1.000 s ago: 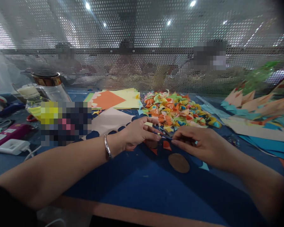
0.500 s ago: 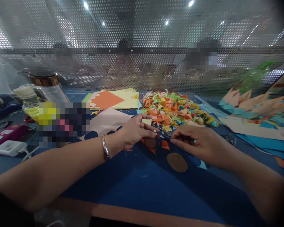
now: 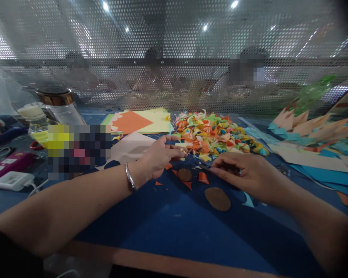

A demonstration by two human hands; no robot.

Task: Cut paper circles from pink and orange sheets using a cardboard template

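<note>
My left hand [image 3: 162, 154], with a silver bangle at its wrist, pinches a small pale yellow piece [image 3: 182, 150] at its fingertips. Across from it, my right hand [image 3: 234, 170] is closed around a slim, dark pointed tool [image 3: 203, 166]; its exact kind is hard to make out. The tool's tip points toward the left fingertips and is apart from them. Below the hands lie an orange paper scrap [image 3: 203, 177], a small brown disc [image 3: 185, 175] and a larger brown oval [image 3: 217, 199] on the blue tabletop [image 3: 168, 227].
A heap of colourful folded paper pieces [image 3: 208, 131] lies behind the hands. Paper sheets [image 3: 150, 121] are stacked left of it. Peach pointed paper shapes [image 3: 295, 123] stand at right. A glass jar [image 3: 60, 106], a bottle [image 3: 34, 119] and a white charger [image 3: 11, 181] occupy the left.
My left hand has drawn slightly left, away from the tool, with the pale yellow piece in its fingers. My right hand has barely moved.
</note>
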